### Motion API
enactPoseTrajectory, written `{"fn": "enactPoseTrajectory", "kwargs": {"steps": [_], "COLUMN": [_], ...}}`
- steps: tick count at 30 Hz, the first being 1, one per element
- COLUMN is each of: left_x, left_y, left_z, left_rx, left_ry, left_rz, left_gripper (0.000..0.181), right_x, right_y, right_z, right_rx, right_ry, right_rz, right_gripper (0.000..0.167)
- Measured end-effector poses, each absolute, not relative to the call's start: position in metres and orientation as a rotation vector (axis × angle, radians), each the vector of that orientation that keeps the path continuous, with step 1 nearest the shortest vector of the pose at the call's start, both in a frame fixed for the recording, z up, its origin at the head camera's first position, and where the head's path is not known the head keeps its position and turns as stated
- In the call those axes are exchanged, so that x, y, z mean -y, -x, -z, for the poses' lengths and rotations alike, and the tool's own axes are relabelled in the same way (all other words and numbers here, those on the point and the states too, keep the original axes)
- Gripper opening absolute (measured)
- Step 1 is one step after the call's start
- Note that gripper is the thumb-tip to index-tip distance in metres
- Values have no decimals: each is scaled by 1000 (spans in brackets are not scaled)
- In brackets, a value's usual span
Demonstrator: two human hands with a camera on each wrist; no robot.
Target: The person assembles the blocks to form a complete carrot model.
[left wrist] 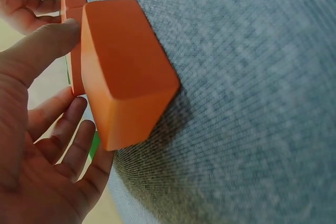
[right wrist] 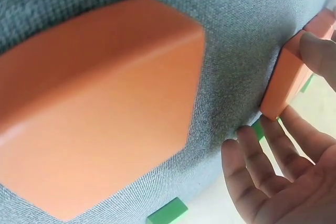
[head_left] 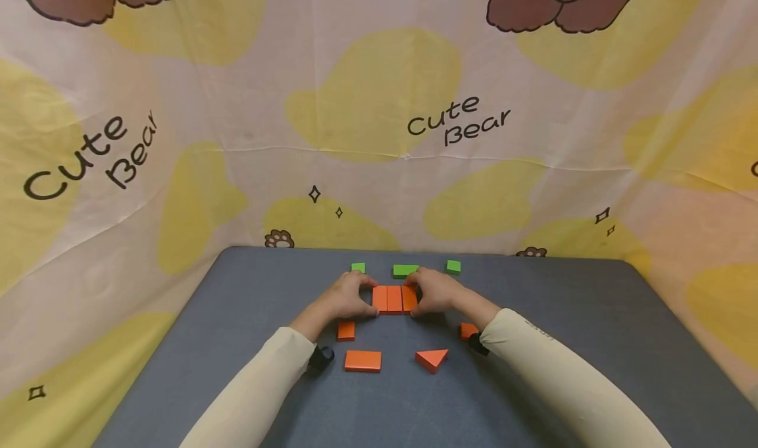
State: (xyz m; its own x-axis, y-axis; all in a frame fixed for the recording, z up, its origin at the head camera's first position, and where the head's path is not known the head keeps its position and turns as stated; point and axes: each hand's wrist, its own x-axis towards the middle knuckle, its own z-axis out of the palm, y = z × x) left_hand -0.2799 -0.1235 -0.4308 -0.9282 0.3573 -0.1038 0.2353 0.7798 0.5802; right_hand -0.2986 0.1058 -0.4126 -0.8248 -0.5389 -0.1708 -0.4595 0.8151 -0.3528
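Three orange rectangular blocks lie side by side in a row on the dark grey table (head_left: 237, 343). My left hand (head_left: 346, 295) pinches the left block (head_left: 379, 297) by its near and far ends, between thumb and fingers. With thumb and fingers at the opposite ends, my right hand (head_left: 437, 290) holds the right block (head_left: 409, 297), which is slightly turned. Between them sits the middle block (head_left: 394, 297), touching its neighbours. In the right wrist view, the other fingers of the right hand (right wrist: 294, 177) spread loosely below the right block (right wrist: 286, 77).
Behind the row lie a green rectangular block (head_left: 405, 271) and small green blocks at left (head_left: 358, 267) and right (head_left: 453, 267). Nearer are an orange rectangle (head_left: 363, 361), an orange triangle (head_left: 432, 359), and small orange blocks by the left wrist (head_left: 346, 331) and right wrist (head_left: 468, 330). Patterned cloth (head_left: 367, 191) hangs behind.
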Motion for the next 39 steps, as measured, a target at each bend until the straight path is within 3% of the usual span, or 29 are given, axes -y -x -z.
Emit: {"fn": "enactPoseTrajectory", "kwargs": {"steps": [14, 39], "left_x": [126, 117], "left_y": [279, 278], "left_z": [429, 425], "left_rx": [-2767, -2793], "left_ry": [-452, -405], "left_rz": [-898, -773], "left_gripper": [56, 55], "right_x": [-104, -112], "right_y": [299, 354], "right_z": [410, 410], "right_rx": [-2721, -2773], "right_ry": [802, 794], "right_rz": [439, 528], "right_gripper": [55, 43]}}
